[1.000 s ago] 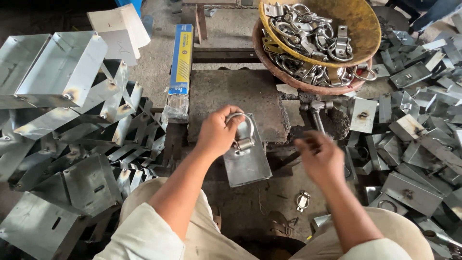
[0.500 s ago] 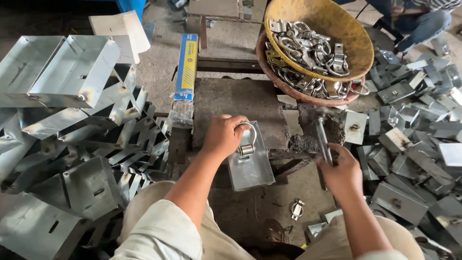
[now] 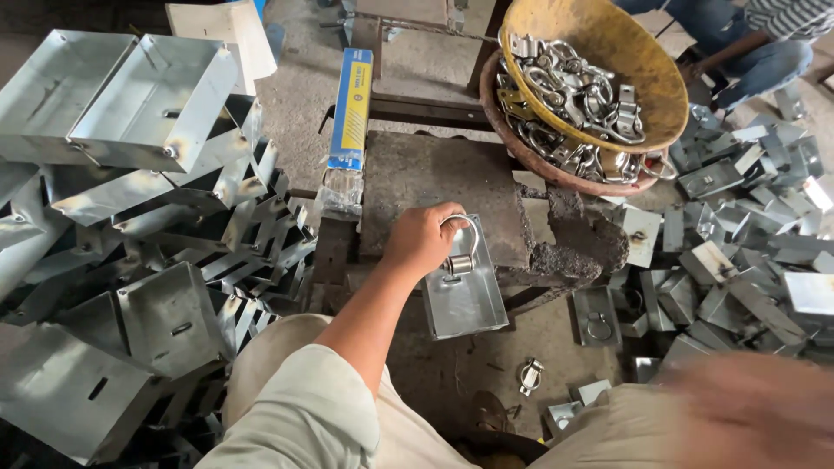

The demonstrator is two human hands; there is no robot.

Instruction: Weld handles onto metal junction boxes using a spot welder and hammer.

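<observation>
The left hand (image 3: 423,246) stays clamped on the ring handle (image 3: 462,239) of the galvanised metal plate (image 3: 465,295), pinning it at the near edge of the bench (image 3: 434,187). The right hand (image 3: 747,408), a second ago raised beside the plate with a tool, has dropped to a blur right of it; its grip I cannot tell, so the striking has paused

A shiny rectangular steel plate (image 3: 465,291) lies flat at frame centre, its top edge on the dark block, its lower end overhanging. A round ring (image 3: 463,241) in a small clip stands at its upper end, partly hidden by fingers.
</observation>
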